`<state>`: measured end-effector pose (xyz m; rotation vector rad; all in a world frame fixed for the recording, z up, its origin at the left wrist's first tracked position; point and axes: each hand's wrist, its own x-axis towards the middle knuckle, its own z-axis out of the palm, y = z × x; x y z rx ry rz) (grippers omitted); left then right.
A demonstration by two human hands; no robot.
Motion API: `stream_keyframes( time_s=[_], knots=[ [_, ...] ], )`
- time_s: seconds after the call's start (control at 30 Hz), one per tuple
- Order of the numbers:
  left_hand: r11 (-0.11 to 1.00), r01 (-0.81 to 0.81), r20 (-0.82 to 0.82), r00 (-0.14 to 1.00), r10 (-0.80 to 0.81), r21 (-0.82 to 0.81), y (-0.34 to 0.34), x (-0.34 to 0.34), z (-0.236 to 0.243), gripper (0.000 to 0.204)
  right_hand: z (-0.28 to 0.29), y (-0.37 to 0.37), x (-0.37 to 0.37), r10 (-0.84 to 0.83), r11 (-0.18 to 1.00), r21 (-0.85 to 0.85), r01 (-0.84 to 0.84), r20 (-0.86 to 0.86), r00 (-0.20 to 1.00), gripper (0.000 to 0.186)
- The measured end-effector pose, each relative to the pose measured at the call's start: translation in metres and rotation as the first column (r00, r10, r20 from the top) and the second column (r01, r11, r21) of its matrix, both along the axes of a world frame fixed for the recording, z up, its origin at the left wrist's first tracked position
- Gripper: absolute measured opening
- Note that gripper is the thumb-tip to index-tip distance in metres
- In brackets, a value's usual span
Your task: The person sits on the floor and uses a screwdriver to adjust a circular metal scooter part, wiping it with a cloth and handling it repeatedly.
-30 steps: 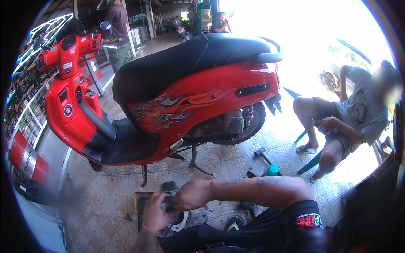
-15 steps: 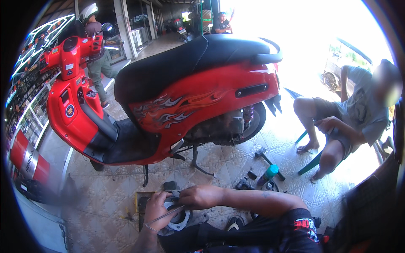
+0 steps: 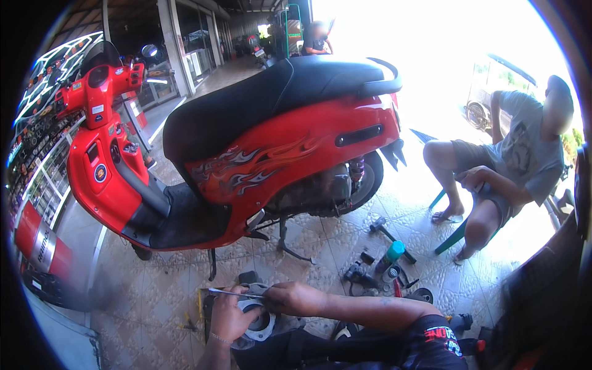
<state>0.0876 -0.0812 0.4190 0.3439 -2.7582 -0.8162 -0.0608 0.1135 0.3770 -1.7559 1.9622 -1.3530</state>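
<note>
Low in front of me is a grey metal engine part with a round bore, apparently a cylinder block (image 3: 259,333). My left hand (image 3: 230,319) grips its left side, thumb reaching toward the bore. My right hand (image 3: 292,298) is closed at the part's upper edge around one end of a thin metal rod (image 3: 229,292). The rod points left across my left fingers; its exact kind is unclear. My right fingers hide its near end. A dark block-like piece (image 3: 248,277) lies just beyond my hands.
A red scooter (image 3: 246,166) stands ahead on its stand. To the right on the tiles lie a hammer (image 3: 392,239), a teal-capped can (image 3: 392,254) and several dark parts. A person (image 3: 524,148) sits on a green stool at right. A red drum (image 3: 42,240) is at left.
The rod has swung from pointing down-left to lying nearly level across my left fingers. My left hand stays on the metal part. The person walking behind the scooter has mostly gone from sight.
</note>
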Motion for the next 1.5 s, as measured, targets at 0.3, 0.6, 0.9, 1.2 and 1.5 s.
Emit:
stream_keyframes(
  time_s=[0.3, 0.6, 0.9, 1.2, 1.5],
  knots=[
    [1.000, 0.006, -0.028, 1.000, -0.006, 0.011, 0.004, 0.000, 0.003, 0.057, -0.005, 0.002, 0.016, -0.174, 0.984, -0.014, 0.175, 0.082, 0.981, 0.024],
    [1.000, -0.023, 0.008, 1.000, 0.023, 0.015, 0.009, 0.000, 0.009, 0.055, -0.004, 0.003, 0.025, -0.262, 0.963, -0.036, 0.265, 0.077, 0.962, 0.025],
    [0.999, -0.019, -0.004, 1.000, 0.019, 0.033, 0.009, 0.000, 0.012, 0.058, 0.022, 0.013, 0.002, -0.324, 0.940, -0.092, 0.328, 0.054, 0.945, 0.025],
    [0.999, -0.048, 0.053, 0.997, 0.048, 0.010, 0.015, 0.001, 0.018, 0.060, 0.028, 0.028, 0.006, -0.316, 0.944, 0.229, 0.236, 0.434, 0.844, 0.027],
    [0.999, -0.048, 0.047, 0.998, 0.048, 0.011, 0.015, 0.001, 0.018, 0.061, -0.003, 0.017, 0.019, -0.243, 0.970, 0.153, 0.190, 0.527, 0.814, 0.033]
  ],
)
